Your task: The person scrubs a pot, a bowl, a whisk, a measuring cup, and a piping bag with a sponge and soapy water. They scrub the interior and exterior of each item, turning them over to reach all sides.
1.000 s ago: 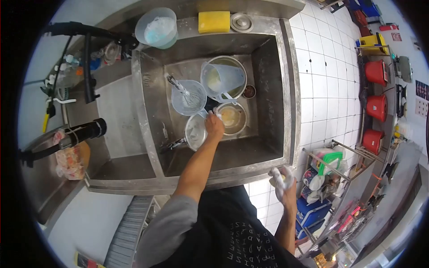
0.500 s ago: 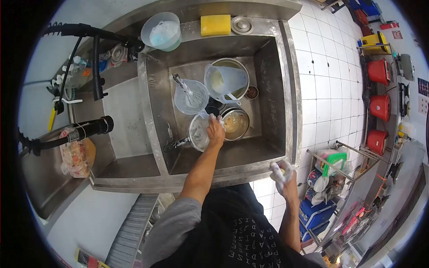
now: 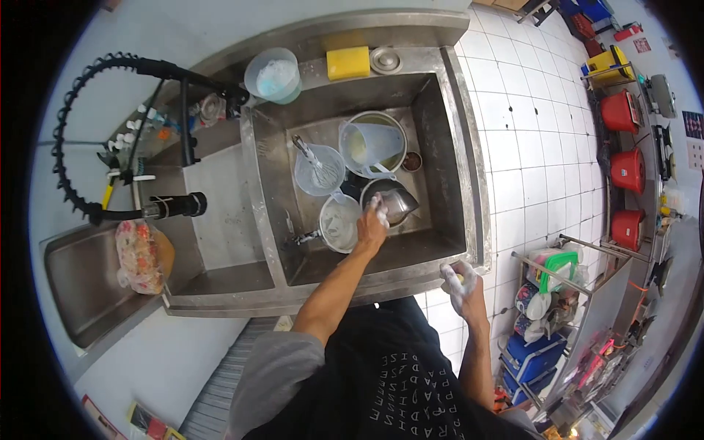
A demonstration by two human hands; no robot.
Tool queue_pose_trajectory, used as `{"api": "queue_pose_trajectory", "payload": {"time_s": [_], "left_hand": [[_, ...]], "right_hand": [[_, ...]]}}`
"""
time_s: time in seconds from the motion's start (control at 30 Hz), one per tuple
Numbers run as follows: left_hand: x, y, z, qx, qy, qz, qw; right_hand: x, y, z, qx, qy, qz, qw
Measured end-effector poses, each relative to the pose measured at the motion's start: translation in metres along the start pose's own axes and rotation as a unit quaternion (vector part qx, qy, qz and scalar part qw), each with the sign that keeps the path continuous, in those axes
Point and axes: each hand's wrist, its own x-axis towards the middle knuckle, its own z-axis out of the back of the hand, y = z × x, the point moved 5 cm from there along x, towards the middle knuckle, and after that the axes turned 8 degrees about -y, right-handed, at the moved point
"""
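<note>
My left hand point(image 3: 374, 224) is closed on the near-left rim of a metal bowl point(image 3: 398, 205), which is tilted in the sink point(image 3: 440, 154). Soapy foam covers its fingers. Over the sink's front right corner, my right hand point(image 3: 462, 284) is curled around a small yellowish sponge, mostly hidden by foam and fingers. Left of the metal bowl stands a white container point(image 3: 339, 224) with suds. Behind it is a clear jug point(image 3: 320, 170) holding a whisk point(image 3: 314, 163). A larger clear jug point(image 3: 378, 144) leans in a round pot point(image 3: 398, 163), beside a small brown-filled bowl point(image 3: 412, 161).
A soapy tub point(image 3: 273, 77), yellow sponge point(image 3: 347, 64) and metal lid point(image 3: 386, 61) line the back ledge. At left are a black spray hose point(image 3: 172, 206) and a bagged item point(image 3: 141, 257). Red bins point(image 3: 627, 172) and a rack point(image 3: 572, 279) stand right.
My left hand has moved right from beside the white container and taken hold of the metal bowl, which is now tilted. The camera view has shifted slightly.
</note>
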Motion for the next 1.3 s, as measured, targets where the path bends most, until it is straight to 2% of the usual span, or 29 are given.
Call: {"api": "queue_pose_trajectory", "payload": {"time_s": [0.07,0.1,0.2,0.23,0.3,0.4,0.43,0.47,0.53,0.6,0.63,0.7,0.73,0.77,0.8,0.83,0.87,0.93,0.97,1.07,1.1,1.2,1.23,1.27,1.3], "left_hand": [[-0.006,-0.012,0.034,-0.014,-0.054,-0.14,0.989],[-0.005,-0.014,0.052,-0.079,-0.073,-0.132,0.985],[0.001,-0.039,0.125,-0.078,-0.135,-0.243,0.957],[0.006,-0.045,0.147,-0.077,-0.205,-0.26,0.941],[0.019,-0.035,0.173,-0.128,-0.246,-0.126,0.953],[0.032,-0.001,0.188,-0.182,-0.305,0.08,0.931],[0.03,0.004,0.198,-0.217,-0.25,0.195,0.923],[0.026,0.012,0.202,-0.247,-0.193,0.306,0.899],[0.015,0.046,0.187,-0.252,-0.161,0.339,0.892],[-0.001,0.053,0.18,-0.259,-0.133,0.357,0.888],[-0.007,0.04,0.186,-0.263,-0.132,0.354,0.888],[-0.02,0.019,0.191,-0.294,-0.124,0.347,0.882],[-0.027,0.01,0.19,-0.31,-0.12,0.343,0.878],[-0.036,0.011,0.176,-0.286,-0.056,0.357,0.887],[-0.036,0.007,0.162,-0.348,-0.08,0.254,0.899],[-0.039,0.017,0.16,-0.34,-0.077,0.29,0.891],[-0.039,0.03,0.159,-0.333,-0.076,0.324,0.882],[-0.034,0.002,0.215,-0.436,-0.052,0.445,0.78],[-0.035,0.012,0.215,-0.477,-0.041,0.409,0.776],[-0.042,0.015,0.191,-0.391,-0.017,0.397,0.83],[-0.037,0.032,0.174,-0.382,-0.054,0.32,0.865],[-0.019,0.014,0.221,-0.448,-0.045,0.376,0.81],[-0.016,0.01,0.231,-0.443,-0.028,0.375,0.814],[-0.015,0.015,0.222,-0.408,-0.018,0.357,0.84],[-0.016,0.026,0.207,-0.371,-0.008,0.338,0.865]], "right_hand": [[0.001,0.008,0.002,0.02,-0.005,-0.005,1.0],[0.004,0.007,0.002,0.016,-0.011,0.005,1.0],[0.01,0.02,0.0,0.049,-0.015,0.028,0.998],[0.013,0.023,-0.003,0.065,-0.019,0.028,0.997],[0.025,0.022,-0.01,0.057,-0.012,0.032,0.998],[0.047,0.021,-0.035,0.124,-0.093,0.063,0.986],[0.05,0.027,-0.047,0.183,-0.021,-0.037,0.982],[0.058,0.02,-0.074,0.413,0.054,-0.161,0.895],[0.065,0.038,-0.104,0.498,0.16,-0.137,0.841],[0.066,0.076,-0.125,0.335,0.089,0.091,0.934],[0.063,0.098,-0.138,0.239,0.047,0.202,0.949],[0.083,0.105,-0.18,0.004,0.054,0.204,0.978],[0.091,0.098,-0.202,-0.115,0.057,0.2,0.971],[0.099,0.088,-0.227,-0.087,0.067,0.191,0.975],[0.106,0.077,-0.251,-0.058,0.078,0.18,0.979],[0.094,0.088,-0.257,0.031,0.063,0.299,0.952],[0.088,0.082,-0.268,-0.046,0.146,0.33,0.931],[0.075,0.075,-0.277,-0.196,0.301,0.375,0.854],[0.072,0.08,-0.259,-0.31,0.256,0.349,0.846],[0.091,0.08,-0.264,-0.191,0.095,0.264,0.941],[0.086,0.083,-0.27,-0.041,0.074,0.255,0.963],[0.082,0.046,-0.309,-0.19,0.224,0.418,0.86],[0.077,0.068,-0.276,-0.207,0.169,0.45,0.852],[0.07,0.096,-0.239,-0.225,0.111,0.477,0.842],[0.074,0.104,-0.232,-0.201,0.067,0.427,0.879]]}}
